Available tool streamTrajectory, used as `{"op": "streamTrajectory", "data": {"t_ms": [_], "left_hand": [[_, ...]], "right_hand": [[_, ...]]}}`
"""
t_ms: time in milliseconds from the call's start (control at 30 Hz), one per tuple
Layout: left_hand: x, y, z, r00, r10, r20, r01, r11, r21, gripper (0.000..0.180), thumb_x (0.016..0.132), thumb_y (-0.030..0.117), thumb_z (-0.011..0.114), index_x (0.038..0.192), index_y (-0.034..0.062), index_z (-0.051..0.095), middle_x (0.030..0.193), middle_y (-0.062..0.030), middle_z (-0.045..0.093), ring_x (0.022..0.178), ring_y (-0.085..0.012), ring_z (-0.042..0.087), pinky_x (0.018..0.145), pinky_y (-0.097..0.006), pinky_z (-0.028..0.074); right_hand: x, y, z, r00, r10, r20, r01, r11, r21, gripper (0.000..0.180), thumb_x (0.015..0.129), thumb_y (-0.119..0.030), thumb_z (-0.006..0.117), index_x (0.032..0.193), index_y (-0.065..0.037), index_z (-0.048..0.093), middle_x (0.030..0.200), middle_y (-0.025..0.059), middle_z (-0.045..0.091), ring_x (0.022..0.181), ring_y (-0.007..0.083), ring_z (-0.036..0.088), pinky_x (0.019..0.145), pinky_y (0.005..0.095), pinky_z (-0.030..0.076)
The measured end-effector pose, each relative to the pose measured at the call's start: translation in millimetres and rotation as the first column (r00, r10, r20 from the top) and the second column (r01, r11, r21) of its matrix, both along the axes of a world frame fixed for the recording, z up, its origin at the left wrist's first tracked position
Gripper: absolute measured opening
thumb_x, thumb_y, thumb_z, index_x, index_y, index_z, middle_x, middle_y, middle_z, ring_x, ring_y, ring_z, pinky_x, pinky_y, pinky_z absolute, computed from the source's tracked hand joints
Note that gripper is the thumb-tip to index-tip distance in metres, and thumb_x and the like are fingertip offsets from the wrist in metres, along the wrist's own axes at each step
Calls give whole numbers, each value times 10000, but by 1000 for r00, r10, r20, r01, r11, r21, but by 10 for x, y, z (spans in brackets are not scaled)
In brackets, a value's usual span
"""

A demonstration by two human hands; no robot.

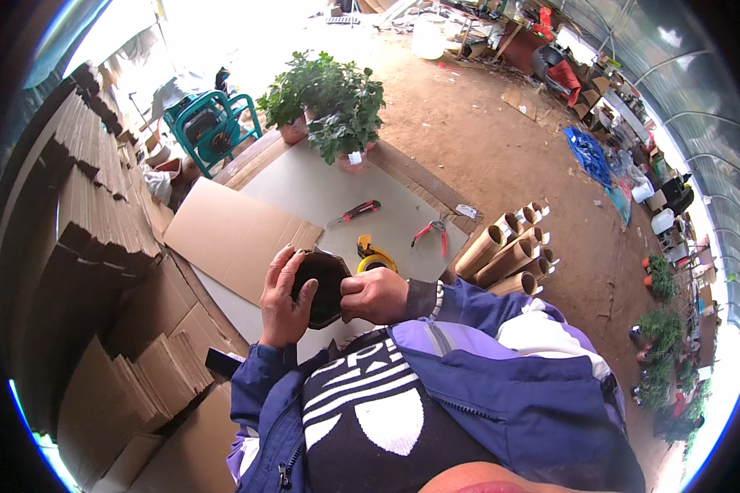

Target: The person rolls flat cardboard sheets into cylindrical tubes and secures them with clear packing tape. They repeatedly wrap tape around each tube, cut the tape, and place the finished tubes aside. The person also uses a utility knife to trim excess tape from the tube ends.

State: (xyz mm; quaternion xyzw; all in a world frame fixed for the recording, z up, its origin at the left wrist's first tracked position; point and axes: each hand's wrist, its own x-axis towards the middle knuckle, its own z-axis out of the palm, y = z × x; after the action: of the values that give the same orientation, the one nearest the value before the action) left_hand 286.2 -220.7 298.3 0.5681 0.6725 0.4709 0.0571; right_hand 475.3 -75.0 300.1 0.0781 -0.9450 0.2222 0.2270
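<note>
1. Dark plastic pot (pixel 325 287) held in front of the chest, mouth turned toward the camera; looks empty, though the inside is too dark to be sure.
2. Left hand (pixel 285 300): fingers curled around the pot's left rim, thumb along its side.
3. Right hand (pixel 375 294): fingers closed, pinching the right rim.
4. Beyond the fingertips on the grey sheet (pixel 304 193): yellow tape roll (pixel 376 261), utility knife (pixel 353 214), red pliers (pixel 432 232), all untouched.
5. Judgement: early stage; pot only gripped, unfilled.
</note>
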Motion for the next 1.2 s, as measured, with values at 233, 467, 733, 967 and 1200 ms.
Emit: {"op": "streamTrajectory", "data": {"t_ms": [233,467,733,967,1200], "left_hand": [[264,364,128,960,-161,-228,56,911,-407,719,900,372,721,1445,-34,486,1529,-275,422,1376,-430,456,1137,-474,393],[337,713,-68,964,-217,154,220,976,-4,619,1001,266,639,1531,48,405,1579,-176,364,1359,-311,491,1115,-428,417],[849,1457,-601,800,-88,594,367,854,-368,418,1001,42,631,1404,6,527,1181,-64,682,1091,-141,639,976,-295,501],[1541,3026,-2308,864,-354,358,486,402,-776,290,953,119,649,1228,26,641,1105,-84,725,1032,-208,681,912,-337,530],[1829,3982,-3076,905,-409,118,256,302,-918,283,882,266,705,1087,71,699,928,-115,736,879,-261,710,797,-375,550]], "right_hand": [[369,146,7,993,-71,99,84,987,-134,180,795,-198,773,797,-115,613,858,46,588,763,280,660,641,393,552],[805,616,164,948,-317,-26,309,936,-168,213,706,-161,810,799,-99,629,812,80,594,717,319,643,586,419,528],[2270,1672,754,920,-317,-229,263,935,-237,280,690,-271,837,721,-98,620,735,28,584,594,238,589,526,378,435],[3506,2436,361,874,-483,-44,463,858,-224,249,658,-245,778,681,-133,558,762,36,531,597,239,588,567,406,456],[4328,2879,-555,653,-731,201,757,618,-211,275,789,-317,768,699,-148,571,782,37,508,628,225,596,604,399,466]]}}
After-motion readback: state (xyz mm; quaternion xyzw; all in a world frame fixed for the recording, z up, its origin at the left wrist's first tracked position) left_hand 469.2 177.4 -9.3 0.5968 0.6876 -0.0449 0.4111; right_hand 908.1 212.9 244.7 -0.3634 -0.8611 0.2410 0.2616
